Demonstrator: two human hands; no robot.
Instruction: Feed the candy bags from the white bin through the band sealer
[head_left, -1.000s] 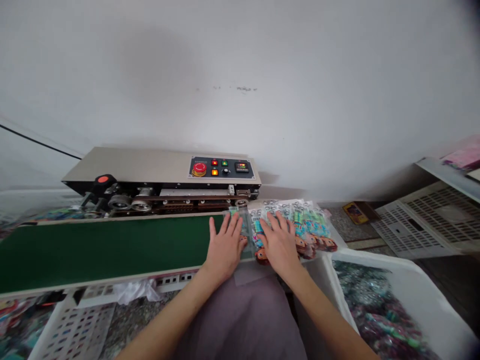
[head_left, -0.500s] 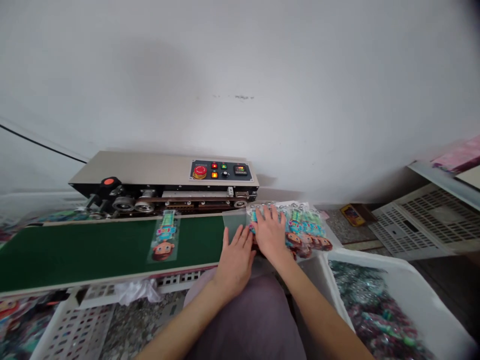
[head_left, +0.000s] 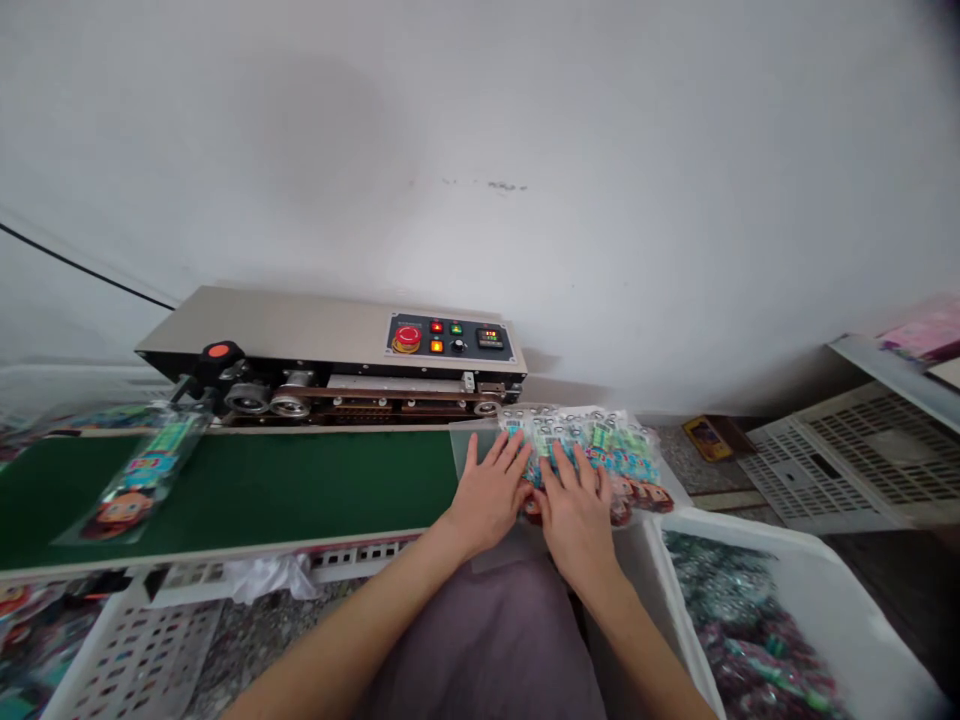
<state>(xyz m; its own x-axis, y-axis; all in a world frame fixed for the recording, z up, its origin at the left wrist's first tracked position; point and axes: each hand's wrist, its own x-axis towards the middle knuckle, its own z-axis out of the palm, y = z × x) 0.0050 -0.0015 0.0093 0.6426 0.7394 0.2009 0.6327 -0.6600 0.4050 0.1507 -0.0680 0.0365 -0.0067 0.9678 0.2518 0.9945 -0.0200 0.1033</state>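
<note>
Both hands lie side by side over a row of overlapping clear plastic packets (head_left: 626, 455) with cartoon figures inside, at the right end of the green conveyor belt (head_left: 300, 490). My left hand (head_left: 487, 495) is flat with fingers spread, its fingertips touching the leftmost packet. My right hand (head_left: 577, 510) rests palm down on the packets beside it, fingers stretched and apart. The hands cover parts of the packets under them. At the belt's left end, a single packet (head_left: 142, 475) lies tilted, its top edge by the sealing machine's rollers.
Behind the belt stands the band sealing machine (head_left: 300, 330), with a red stop button (head_left: 407, 338) and lit switches. A white bin (head_left: 847, 600) of shiny packets stands at the right. Perforated crates (head_left: 142, 660) sit under the belt, and another crate (head_left: 810, 470) stands farther right.
The single packet has travelled left along the belt and turned askew. My right hand has drawn back towards me and right; my left hand has shifted right and forward onto the packets.
</note>
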